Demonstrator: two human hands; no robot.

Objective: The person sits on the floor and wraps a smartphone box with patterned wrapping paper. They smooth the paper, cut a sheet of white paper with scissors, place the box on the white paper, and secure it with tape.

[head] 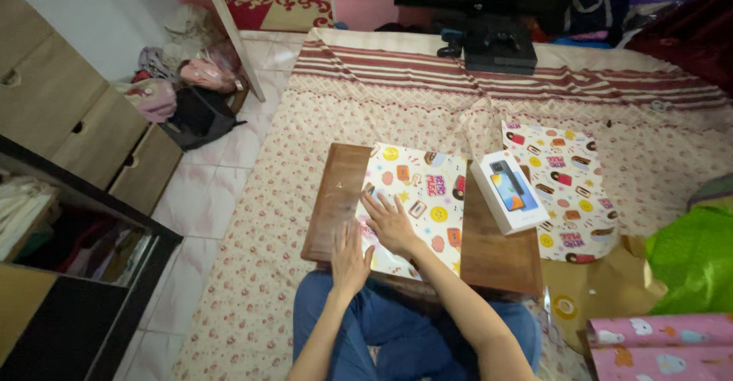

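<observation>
Presently, both hands lie flat, fingers spread and gripping nothing, on a white sheet of wrapping paper printed with coloured stickers [416, 198], which is spread over a low brown wooden tabletop [496, 255]. The left hand [350, 263] presses the sheet's near-left corner; the right hand [391, 223] rests just beside it, further onto the paper. A white rectangular phone box [509, 191] stands on the tabletop at the sheet's right edge. A second sheet of the same patterned paper [563, 190] lies on the floral bedspread [259, 274] beyond the box. Green plastic bag [695, 263] sits far right.
</observation>
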